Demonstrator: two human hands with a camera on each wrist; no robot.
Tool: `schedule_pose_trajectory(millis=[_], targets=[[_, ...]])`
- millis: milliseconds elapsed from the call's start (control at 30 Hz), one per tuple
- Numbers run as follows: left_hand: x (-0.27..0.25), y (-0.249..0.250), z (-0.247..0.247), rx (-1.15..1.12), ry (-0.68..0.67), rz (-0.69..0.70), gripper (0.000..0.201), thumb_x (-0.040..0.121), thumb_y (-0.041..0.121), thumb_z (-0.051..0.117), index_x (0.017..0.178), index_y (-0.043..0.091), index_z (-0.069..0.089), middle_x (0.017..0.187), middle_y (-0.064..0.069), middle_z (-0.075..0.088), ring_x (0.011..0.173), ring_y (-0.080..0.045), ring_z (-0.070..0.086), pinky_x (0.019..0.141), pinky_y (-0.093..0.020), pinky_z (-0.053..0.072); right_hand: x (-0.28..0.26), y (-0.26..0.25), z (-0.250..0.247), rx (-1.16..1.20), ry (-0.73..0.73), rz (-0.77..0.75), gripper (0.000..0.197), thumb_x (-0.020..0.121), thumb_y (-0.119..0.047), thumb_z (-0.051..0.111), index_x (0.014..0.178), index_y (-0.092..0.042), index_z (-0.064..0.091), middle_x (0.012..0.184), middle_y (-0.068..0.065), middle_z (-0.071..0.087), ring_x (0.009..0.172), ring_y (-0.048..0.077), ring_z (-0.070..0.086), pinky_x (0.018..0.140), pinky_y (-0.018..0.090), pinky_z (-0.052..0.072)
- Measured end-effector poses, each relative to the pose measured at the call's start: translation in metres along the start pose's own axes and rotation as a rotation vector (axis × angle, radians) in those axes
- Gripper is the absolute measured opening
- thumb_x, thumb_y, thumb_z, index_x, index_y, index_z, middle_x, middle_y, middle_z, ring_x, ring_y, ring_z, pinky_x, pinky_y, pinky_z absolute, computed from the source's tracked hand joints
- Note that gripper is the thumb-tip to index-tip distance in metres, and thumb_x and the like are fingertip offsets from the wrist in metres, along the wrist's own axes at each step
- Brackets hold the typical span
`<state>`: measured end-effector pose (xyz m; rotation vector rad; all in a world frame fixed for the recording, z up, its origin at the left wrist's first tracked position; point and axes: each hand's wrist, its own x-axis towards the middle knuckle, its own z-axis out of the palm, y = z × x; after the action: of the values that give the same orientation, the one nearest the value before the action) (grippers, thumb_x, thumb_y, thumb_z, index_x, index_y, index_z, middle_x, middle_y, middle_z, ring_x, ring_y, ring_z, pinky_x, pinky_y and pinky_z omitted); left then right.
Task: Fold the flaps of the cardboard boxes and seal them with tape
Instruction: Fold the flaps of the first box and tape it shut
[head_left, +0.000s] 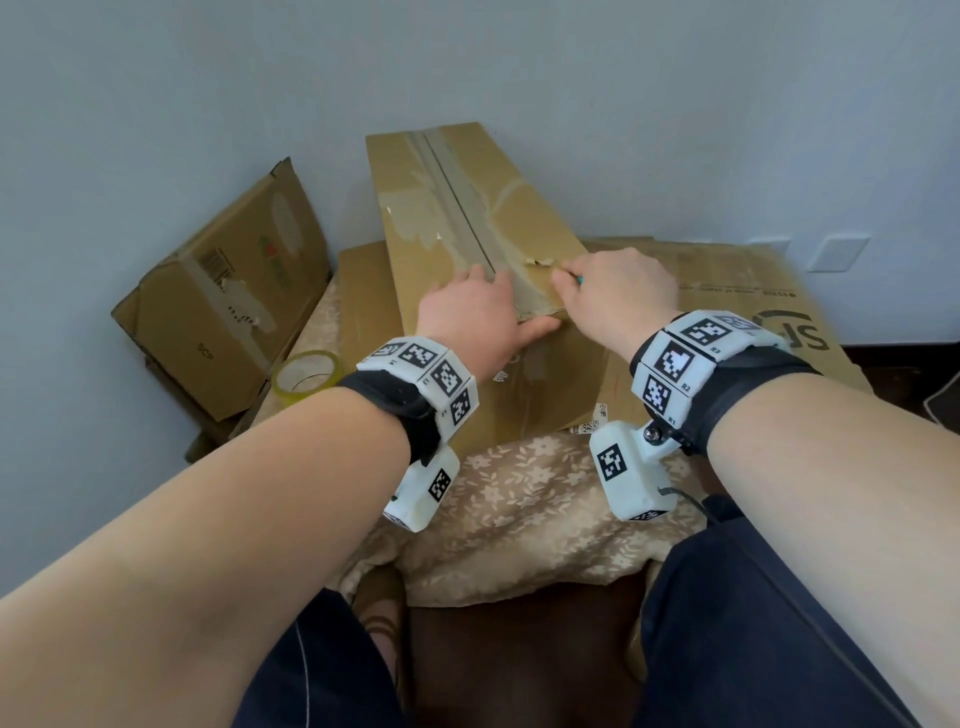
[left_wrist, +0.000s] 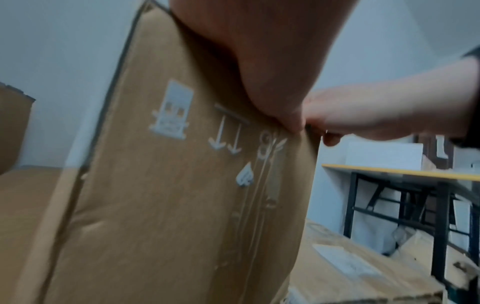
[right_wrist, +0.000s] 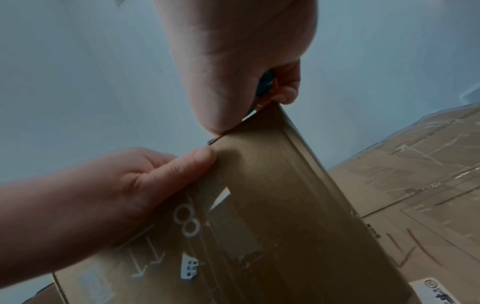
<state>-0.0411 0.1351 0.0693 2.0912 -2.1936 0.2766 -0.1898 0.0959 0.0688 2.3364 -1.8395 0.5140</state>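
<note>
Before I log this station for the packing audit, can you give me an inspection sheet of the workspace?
Surface: floral cloth under the boxes.
Job's things: long cardboard box, flaps folded shut, old tape along its seam; tape roll lies left of it.
Clutter: second box leaning at the wall; flattened cardboard underneath.
Grippers: left hand rests on the box's near end; right hand grips a blue-handled tool at the edge.
Cables: a dark lead at the right wrist unit.
Surroundings: pale wall; folding table to the right.
</note>
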Motion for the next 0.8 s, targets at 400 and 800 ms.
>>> schedule_pose_trajectory(millis=[400, 800], targets=[[-0.003, 0.014, 0.02, 0.102, 0.054, -0.014, 0.093, 0.079, 0.074, 0.043, 0.142, 0.008, 0.029, 0.133, -0.015, 0.049, 0.129, -0.03, 0.042, 0.112, -0.044, 0.022, -0.009, 0.0, 0.002, -0.046, 0.037, -0.005, 0.042, 0.101, -0.041, 0.029, 0.11, -0.023, 0.066, 0.096, 0.012, 0.067, 0.091, 0.035, 0.06, 0.062, 0.03, 0.035], [-0.012, 0.018, 0.002, 0.13, 0.006, 0.091, 0.101, 0.072, 0.055, 0.07, 0.145, 0.007, 0.021, 0.14, -0.016, 0.039, 0.131, -0.031, 0.038, 0.113, -0.044, 0.021, -0.013, 0.001, -0.001, -0.048, 0.026, -0.038, 0.045, 0.102, -0.042, 0.024, 0.117, -0.024, 0.062, 0.097, 0.01, 0.066, 0.091, 0.032, 0.059, 0.059, 0.03, 0.038]])
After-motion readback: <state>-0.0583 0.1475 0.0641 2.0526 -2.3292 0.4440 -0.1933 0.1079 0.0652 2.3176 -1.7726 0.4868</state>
